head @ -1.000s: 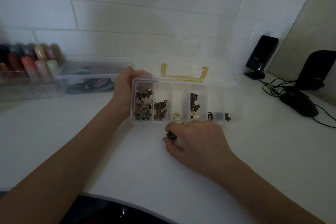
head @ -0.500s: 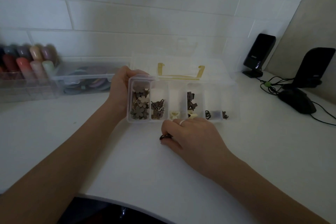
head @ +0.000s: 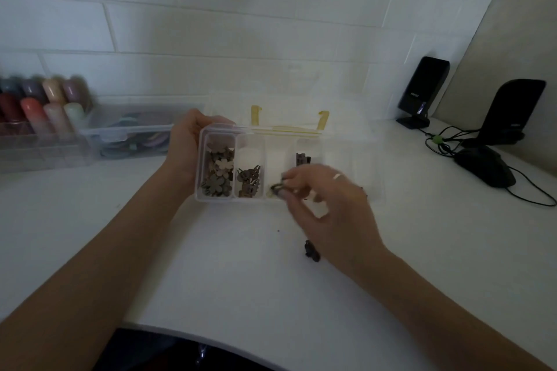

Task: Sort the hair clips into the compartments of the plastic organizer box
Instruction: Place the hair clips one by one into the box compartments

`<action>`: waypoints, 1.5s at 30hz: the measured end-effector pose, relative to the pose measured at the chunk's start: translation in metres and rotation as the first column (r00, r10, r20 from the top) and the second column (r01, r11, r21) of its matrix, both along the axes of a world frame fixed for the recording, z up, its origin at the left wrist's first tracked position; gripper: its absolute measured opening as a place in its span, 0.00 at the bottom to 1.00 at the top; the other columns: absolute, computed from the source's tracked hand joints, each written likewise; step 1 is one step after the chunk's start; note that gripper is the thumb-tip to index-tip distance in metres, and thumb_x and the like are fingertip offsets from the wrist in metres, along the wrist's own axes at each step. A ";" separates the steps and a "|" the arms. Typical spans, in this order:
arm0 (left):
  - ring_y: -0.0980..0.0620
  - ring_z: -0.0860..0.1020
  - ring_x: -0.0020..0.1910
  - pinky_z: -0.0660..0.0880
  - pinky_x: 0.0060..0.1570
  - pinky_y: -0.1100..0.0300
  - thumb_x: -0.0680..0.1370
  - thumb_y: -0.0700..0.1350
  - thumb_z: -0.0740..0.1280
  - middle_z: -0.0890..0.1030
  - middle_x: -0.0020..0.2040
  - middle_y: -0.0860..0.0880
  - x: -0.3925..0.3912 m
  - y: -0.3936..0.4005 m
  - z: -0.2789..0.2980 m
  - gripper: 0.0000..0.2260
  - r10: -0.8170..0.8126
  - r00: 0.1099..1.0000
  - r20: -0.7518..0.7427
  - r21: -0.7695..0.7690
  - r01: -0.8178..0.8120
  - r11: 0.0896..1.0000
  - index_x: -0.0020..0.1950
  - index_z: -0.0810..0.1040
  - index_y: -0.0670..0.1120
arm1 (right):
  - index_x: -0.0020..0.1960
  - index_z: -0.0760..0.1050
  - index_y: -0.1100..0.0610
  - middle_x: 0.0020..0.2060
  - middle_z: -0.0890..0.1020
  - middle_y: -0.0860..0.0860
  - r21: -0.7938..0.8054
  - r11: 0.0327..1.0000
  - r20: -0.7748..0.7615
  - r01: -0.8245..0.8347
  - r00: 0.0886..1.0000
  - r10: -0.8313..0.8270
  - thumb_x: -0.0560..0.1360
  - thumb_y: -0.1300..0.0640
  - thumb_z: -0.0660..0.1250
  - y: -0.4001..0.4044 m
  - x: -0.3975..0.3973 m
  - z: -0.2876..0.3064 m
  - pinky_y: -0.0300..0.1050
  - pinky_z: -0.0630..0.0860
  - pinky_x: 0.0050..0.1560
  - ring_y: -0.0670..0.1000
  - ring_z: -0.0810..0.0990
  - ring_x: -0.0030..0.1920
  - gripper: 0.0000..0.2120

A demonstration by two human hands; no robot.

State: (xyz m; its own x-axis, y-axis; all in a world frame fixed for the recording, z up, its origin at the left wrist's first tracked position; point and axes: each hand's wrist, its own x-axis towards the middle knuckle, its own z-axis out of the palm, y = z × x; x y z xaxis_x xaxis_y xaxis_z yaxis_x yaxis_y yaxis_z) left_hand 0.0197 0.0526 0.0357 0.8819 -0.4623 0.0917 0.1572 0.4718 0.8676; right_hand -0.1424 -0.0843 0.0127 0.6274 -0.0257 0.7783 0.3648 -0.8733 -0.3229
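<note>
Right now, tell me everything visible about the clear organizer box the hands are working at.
The organizer box is clear plastic, a row of narrow compartments, open on the white table. Brown flower clips fill the leftmost compartment; the next holds small dark clips. The left hand grips its left end. The right hand holds a dark clip over the middle.

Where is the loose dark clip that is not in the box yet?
In the head view, the dark clip lies on the white table, nearer the person than the organizer box, just under the right hand.
</note>
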 end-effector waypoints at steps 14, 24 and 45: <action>0.51 0.74 0.28 0.72 0.32 0.66 0.60 0.47 0.58 0.76 0.26 0.48 -0.001 0.002 0.001 0.11 0.000 1.000 -0.021 0.003 0.001 1.000 0.28 0.76 0.42 | 0.42 0.77 0.53 0.38 0.81 0.41 0.471 0.853 0.017 0.226 0.964 -0.265 0.72 0.56 0.70 -0.042 0.002 0.017 0.39 0.72 0.36 0.45 0.76 0.36 0.03; 0.53 0.73 0.26 0.71 0.30 0.68 0.60 0.47 0.58 0.74 0.24 0.50 -0.004 0.001 0.002 0.10 0.016 0.999 -0.031 -0.011 -0.016 1.000 0.24 0.76 0.44 | 0.39 0.78 0.59 0.41 0.81 0.48 0.072 0.994 0.171 0.083 0.981 -0.094 0.69 0.63 0.74 -0.012 0.002 0.010 0.42 0.74 0.46 0.49 0.78 0.43 0.05; 0.52 0.73 0.26 0.71 0.30 0.68 0.61 0.47 0.57 0.75 0.25 0.49 -0.008 -0.005 -0.001 0.11 -0.033 0.999 -0.012 -0.003 0.033 0.999 0.26 0.76 0.43 | 0.57 0.79 0.52 0.73 0.65 0.51 -0.461 0.854 -0.044 0.242 0.955 -0.294 0.79 0.46 0.54 -0.004 0.003 -0.004 0.63 0.55 0.70 0.51 0.59 0.74 0.19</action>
